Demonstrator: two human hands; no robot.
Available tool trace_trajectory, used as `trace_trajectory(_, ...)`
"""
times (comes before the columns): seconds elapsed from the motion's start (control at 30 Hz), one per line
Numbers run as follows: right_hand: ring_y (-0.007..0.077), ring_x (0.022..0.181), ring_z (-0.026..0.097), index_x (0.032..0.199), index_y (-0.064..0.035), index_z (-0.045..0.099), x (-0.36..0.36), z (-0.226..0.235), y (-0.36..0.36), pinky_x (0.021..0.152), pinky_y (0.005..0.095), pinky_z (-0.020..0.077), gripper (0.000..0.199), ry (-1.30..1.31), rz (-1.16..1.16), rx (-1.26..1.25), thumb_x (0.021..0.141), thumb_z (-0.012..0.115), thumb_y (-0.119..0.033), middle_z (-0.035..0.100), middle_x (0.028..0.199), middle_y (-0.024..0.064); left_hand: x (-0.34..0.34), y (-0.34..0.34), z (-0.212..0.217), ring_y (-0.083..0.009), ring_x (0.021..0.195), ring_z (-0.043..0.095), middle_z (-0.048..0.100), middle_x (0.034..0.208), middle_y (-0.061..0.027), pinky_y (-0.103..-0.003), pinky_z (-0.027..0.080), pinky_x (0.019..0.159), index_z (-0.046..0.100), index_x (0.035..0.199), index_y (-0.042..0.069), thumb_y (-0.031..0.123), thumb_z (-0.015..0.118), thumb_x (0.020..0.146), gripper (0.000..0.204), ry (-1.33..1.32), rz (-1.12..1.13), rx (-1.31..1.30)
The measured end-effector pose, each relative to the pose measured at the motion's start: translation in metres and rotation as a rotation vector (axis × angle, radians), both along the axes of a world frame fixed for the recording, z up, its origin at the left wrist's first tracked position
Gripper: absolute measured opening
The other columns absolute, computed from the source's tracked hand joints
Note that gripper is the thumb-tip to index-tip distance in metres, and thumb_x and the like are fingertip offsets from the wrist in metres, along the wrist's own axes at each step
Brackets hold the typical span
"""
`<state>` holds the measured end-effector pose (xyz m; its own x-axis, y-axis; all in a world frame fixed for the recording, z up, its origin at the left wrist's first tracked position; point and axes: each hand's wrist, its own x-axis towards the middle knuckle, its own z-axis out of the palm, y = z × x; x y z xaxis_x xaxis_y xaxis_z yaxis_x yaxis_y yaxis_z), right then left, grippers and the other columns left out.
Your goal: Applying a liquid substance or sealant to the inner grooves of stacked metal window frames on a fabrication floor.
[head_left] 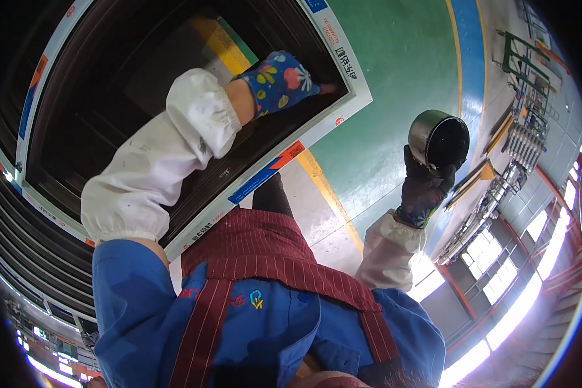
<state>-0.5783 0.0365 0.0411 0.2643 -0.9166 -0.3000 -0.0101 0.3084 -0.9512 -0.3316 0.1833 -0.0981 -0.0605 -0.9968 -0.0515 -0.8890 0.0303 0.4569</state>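
Single head view; looks steeply down, close.

Green floor [394,77], yellow and blue stripes [467,58], bright windows [498,278]

left hand [279,81] on dark panel [110,97] | right hand [425,184] grips black cup [438,138]

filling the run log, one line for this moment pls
left hand: flowered glove, flat on dark framed panel | right hand: dark glove, holding dark round can up | floor: green
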Motion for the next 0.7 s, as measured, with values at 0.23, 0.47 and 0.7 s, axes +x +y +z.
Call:
trace_trajectory(0.23,0.0298,0.116,0.044,0.128,-0.0166,0.042,-0.004,-0.001,0.002,0.091,0.0542,0.0408,0.051,-0.019,-0.025,-0.001,0.082,0.05,-0.036,0.045,0.127,0.0098,0.009,-0.018,0.001,-0.0257,0.067,0.062,0.063,0.073,-0.0078,-0.033,0.049,0.06,0.067,0.091,0.019,0.036,0.044,0.086,0.029,0.126,0.032,-0.01)
trace_trajectory(0.47,0.0297,0.116,0.044,0.128,-0.0163,0.042,-0.001,0.0,0.002,0.091,0.0545,0.0409,0.05,-0.016,-0.008,-0.03,0.082,0.049,-0.037,0.044,0.128,0.0101,0.009,-0.027,-0.003,-0.0239,0.067,0.061,0.063,0.073,-0.0059,-0.033,0.048,0.059,0.067,0.081,0.017,0.031,0.05,0.084,0.022,0.023,-0.043,-0.024)
trace_trajectory(0.7,0.0283,0.118,0.042,0.129,-0.0171,0.04,0.003,-0.006,0.008,0.092,0.0565,0.0397,0.05,0.069,0.013,-0.142,0.083,0.048,-0.037,0.043,0.129,0.0094,0.039,-0.009,0.0,-0.0236,0.067,0.062,0.062,0.071,-0.0051,-0.034,0.048,0.058,0.067,0.082,0.019,0.035,0.045,0.086,0.027,0.009,0.061,-0.057)
